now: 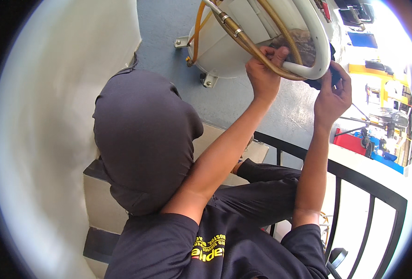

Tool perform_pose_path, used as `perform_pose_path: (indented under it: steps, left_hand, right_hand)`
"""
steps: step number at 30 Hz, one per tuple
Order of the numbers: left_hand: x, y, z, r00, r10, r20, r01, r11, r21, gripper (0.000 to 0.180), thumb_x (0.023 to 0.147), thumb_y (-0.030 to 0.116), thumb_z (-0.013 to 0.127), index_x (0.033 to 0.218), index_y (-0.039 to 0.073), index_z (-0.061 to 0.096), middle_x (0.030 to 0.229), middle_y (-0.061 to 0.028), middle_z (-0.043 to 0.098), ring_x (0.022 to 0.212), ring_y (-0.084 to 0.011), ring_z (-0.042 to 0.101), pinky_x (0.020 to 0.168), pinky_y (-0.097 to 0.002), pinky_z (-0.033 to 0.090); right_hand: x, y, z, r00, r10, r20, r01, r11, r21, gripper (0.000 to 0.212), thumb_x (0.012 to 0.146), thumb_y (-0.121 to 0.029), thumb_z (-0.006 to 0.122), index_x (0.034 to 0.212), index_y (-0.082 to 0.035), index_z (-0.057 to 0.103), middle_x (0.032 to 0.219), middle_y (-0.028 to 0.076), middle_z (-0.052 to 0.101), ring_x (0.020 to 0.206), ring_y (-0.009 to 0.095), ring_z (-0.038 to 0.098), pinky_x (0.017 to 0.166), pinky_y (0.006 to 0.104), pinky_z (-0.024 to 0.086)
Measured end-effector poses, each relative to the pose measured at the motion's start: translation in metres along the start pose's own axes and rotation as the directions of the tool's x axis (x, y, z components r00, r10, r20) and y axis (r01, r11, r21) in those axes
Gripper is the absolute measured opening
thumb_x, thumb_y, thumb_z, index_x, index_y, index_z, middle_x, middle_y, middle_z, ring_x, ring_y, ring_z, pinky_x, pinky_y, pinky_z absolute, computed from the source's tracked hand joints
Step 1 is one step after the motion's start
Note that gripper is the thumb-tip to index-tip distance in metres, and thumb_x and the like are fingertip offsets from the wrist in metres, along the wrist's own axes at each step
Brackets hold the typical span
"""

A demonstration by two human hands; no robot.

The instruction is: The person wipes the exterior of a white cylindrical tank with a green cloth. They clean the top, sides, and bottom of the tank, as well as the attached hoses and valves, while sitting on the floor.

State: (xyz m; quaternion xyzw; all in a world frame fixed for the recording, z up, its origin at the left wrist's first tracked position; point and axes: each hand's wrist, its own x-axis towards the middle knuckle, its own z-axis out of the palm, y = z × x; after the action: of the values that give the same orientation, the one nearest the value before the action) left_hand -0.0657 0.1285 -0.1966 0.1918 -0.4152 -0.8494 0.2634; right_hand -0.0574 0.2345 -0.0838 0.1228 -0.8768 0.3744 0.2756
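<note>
A white rounded tank (231,58) with a bent white tube frame (324,51) stands at the far side. Brown braided hoses (283,28) loop over it, one joined by metal clamps. My left hand (265,74) is closed beside the frame, with a hose crossing over it. Its fingertips meet near a brownish, creased patch (303,44) on the tank; what they pinch is hidden. At the frame's right bend, my right hand (334,95) has its fingers curled on a soft-looking black piece (335,69), partly hidden behind the tube.
My raised knee in dark cloth (145,125) fills the left, beside a pale wall (66,130). Tiled steps (103,204) lie under me. A black railing (355,181) runs along the right, above a lower workshop area with yellow equipment (383,86). Grey floor (166,28) surrounds the tank.
</note>
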Motion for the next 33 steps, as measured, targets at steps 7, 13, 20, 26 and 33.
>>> perform_pose_path:
  steps: [7,13,20,26,33]
  left_hand:
    - [0.005,-0.008,0.000,0.993,-0.097,-0.069,0.102,0.992,0.071,0.058,0.104,0.051,0.081,0.083,-0.003,0.075,0.074,-0.0081,0.076,0.075,-0.0153,0.070,0.073,-0.0379,0.056]
    - [0.001,-0.009,0.011,0.987,-0.119,-0.108,0.104,0.985,-0.135,0.058,0.108,0.047,0.078,0.076,0.000,0.068,0.069,-0.0050,0.068,0.071,-0.0144,0.061,0.070,-0.0377,0.051]
    - [0.005,-0.008,0.000,0.985,-0.170,0.008,0.170,0.985,0.010,0.058,0.110,0.044,0.077,0.071,0.002,0.064,0.065,-0.0036,0.063,0.068,-0.0120,0.055,0.065,-0.0373,0.047]
    - [0.000,-0.011,0.001,0.982,-0.175,-0.075,0.163,0.976,-0.146,0.056,0.109,0.045,0.077,0.075,0.001,0.070,0.066,-0.0027,0.063,0.067,-0.0120,0.054,0.066,-0.0368,0.047]
    - [0.009,0.003,-0.007,0.962,-0.267,0.065,0.259,0.960,0.102,0.053,0.109,0.047,0.076,0.083,0.002,0.074,0.075,-0.0006,0.067,0.076,-0.0108,0.058,0.075,-0.0331,0.049]
  right_hand:
    - [-0.015,-0.001,0.014,0.982,-0.093,0.164,0.120,0.980,-0.162,0.024,0.102,-0.005,0.078,0.126,-0.005,0.077,0.110,0.009,0.078,0.102,0.016,0.072,0.088,0.0324,0.059]
    - [-0.003,-0.013,0.003,0.950,-0.259,0.176,0.291,0.938,-0.189,0.028,0.100,0.000,0.080,0.128,-0.005,0.078,0.111,0.010,0.080,0.097,0.015,0.076,0.085,0.0307,0.060]
    - [-0.011,0.001,0.011,0.984,-0.059,0.165,0.082,0.988,-0.131,0.023,0.102,-0.005,0.079,0.125,-0.004,0.077,0.111,0.008,0.080,0.098,0.013,0.076,0.088,0.0322,0.060]
    - [-0.001,-0.010,0.010,0.948,-0.254,0.190,0.301,0.910,-0.284,0.022,0.099,-0.003,0.080,0.121,-0.006,0.080,0.108,0.007,0.081,0.095,0.015,0.075,0.089,0.0321,0.060]
    - [0.005,0.005,-0.004,0.992,-0.112,0.061,0.120,0.981,-0.154,0.019,0.100,0.002,0.077,0.118,-0.002,0.079,0.110,0.006,0.079,0.090,0.012,0.073,0.076,0.0268,0.058]
